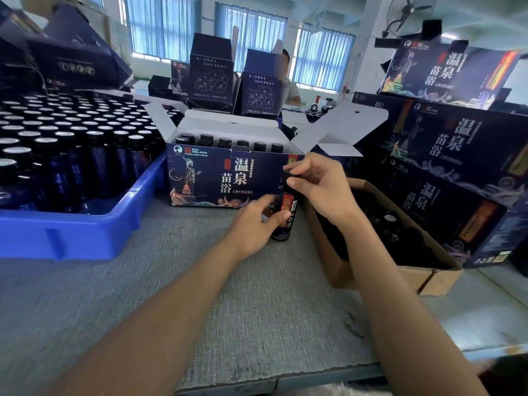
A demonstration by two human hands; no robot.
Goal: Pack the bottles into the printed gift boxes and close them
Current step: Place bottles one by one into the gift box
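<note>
Two hands work on one bottle in the head view. A small dark glass bottle with a black cap and a red-and-gold label (285, 212) is nearly upright, just in front of the right front corner of the open dark-blue printed gift box (217, 178). Whether its base touches the grey textured table (200, 295) I cannot tell. The left hand (254, 224) comes in from seven o'clock, with thumb and fingers curled round the lower body of the bottle. The right hand (323, 190) comes in from four o'clock. Its thumb and forefinger pinch the black cap, and the other fingers are loosely bent behind.

The gift box has its white flaps standing open. A row of black bottle caps (228, 142) shows along its far wall, but the front wall hides the near part. At nine o'clock of the box, a blue plastic crate (80, 232) is full of dark bottles. At three o'clock, a brown cardboard carton (423, 280) holds dark things too dim to name. At two o'clock, closed printed boxes (445, 144) are stacked.

I judge the step to be checking or tightening the cap before this bottle goes in. The next move calls for lifting the bottle over the front wall and lowering it straight into a free place at eleven o'clock. Closing the flaps can come only once the box is full.
</note>
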